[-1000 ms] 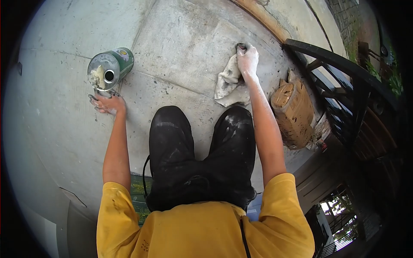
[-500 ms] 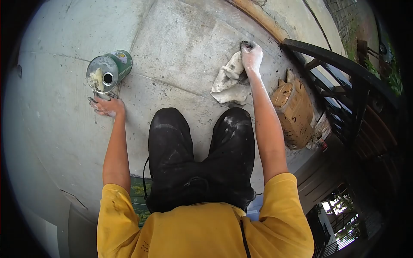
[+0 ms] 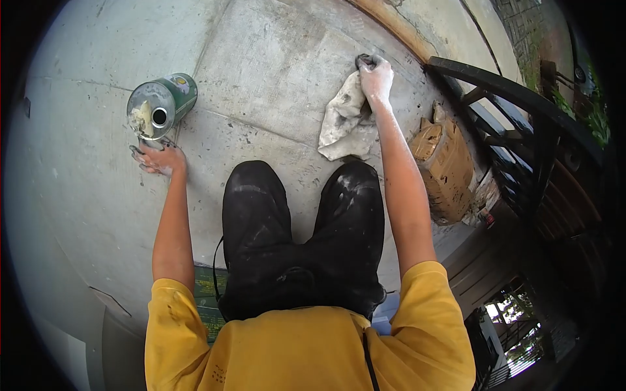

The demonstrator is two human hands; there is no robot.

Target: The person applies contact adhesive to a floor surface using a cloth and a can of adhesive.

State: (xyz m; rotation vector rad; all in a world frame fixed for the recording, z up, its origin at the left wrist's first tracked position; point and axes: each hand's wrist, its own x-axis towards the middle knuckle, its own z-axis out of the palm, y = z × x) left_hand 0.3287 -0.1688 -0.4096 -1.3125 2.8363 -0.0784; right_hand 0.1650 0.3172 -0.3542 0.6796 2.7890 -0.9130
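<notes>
My right hand is closed on a dirty white rag and presses it against the grey concrete floor, close to the brown strip along the wall. The rag trails back toward my right knee. My left hand lies flat on the floor with fingers spread, holding nothing. Just beyond its fingertips stands a green metal can with a small round opening in its smeared lid. Both hands are dusted with pale powder.
My knees in black trousers rest on the floor between my arms. A crumpled brown cardboard box sits to the right, beside a black metal railing. A green object lies under my left side.
My right hand has rubbed the rag back and forth a short way near the wall strip. My left hand and the can stay in place.
</notes>
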